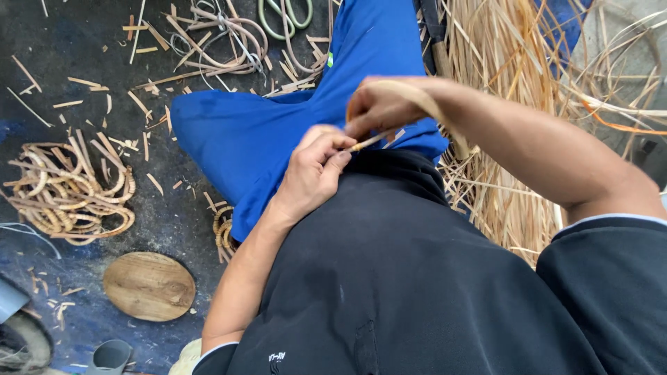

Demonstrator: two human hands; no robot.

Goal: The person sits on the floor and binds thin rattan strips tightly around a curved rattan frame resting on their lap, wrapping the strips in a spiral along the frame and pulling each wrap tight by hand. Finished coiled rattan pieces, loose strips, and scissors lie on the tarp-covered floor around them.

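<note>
Two hands work a thin rattan strip above the lap.

The left hand (314,169) pinches the strip (367,142) between thumb and fingers; the right hand (379,105), at its 1 o'clock, closes on the same strip, which loops over its wrist. A coiled rattan bundle (69,191) lies at 9 o'clock, a round wooden disc (149,285) at 8 o'clock, loose straw (500,83) at 2 o'clock.

Black short-sleeved shirt (389,278) with pale sleeve edging, bright blue trousers (264,139), bare forearms

Round wooden disc (149,285), coiled rattan bundle (69,191), green-handled scissors (285,15), loose straw pile (500,104)
</note>
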